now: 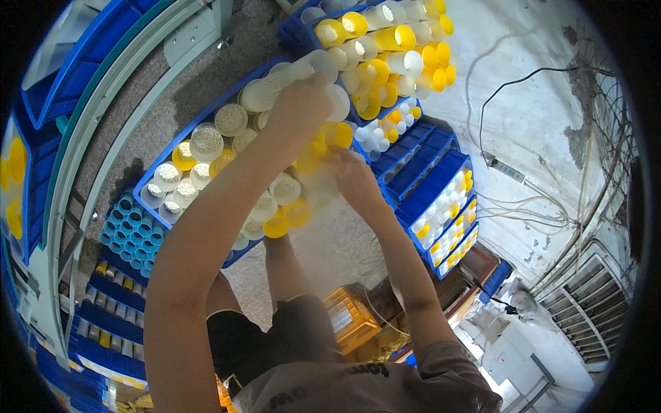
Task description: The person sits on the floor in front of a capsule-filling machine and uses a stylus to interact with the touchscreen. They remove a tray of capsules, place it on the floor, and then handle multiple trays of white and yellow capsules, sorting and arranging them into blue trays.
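A big blue crate (153, 180) lies under the hands, packed with yellow and white plastic cups (206, 141) filled with pale granules. Farther off, a second blue crate (292, 34) carries rows of yellow and white cups lying on their sides. To the right, stacked blue trays (441, 175) stand against a grey wall. The left hand (301, 103) closes round a white cup (329, 63) at the crate's far edge. The right hand (351, 175) rests among blurred cups just beside; its grip cannot be told.
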A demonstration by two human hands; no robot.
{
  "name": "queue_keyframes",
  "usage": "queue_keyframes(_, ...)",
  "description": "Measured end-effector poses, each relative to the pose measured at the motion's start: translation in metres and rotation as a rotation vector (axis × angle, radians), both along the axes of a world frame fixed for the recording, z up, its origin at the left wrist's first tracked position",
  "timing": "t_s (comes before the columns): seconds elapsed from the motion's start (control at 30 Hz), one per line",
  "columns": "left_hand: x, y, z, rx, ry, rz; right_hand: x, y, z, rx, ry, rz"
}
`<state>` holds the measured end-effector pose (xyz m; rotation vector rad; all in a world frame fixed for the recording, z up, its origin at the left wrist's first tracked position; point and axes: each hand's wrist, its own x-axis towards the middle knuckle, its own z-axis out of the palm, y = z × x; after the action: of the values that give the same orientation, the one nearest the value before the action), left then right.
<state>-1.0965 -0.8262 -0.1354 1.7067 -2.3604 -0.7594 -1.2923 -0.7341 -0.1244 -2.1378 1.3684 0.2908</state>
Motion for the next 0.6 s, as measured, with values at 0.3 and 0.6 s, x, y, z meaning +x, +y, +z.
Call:
queue_keyframes(0.3,0.025,0.022,0.007,0.079,0.035,0.192,-0.004,0.004,-0.003,-0.031,-0.031,-0.023)
queue_keyframes(0.6,0.005,-0.006,0.025,0.347,0.246,0.165,-0.001,0.0,0.001,-0.075,-0.1,0.008)
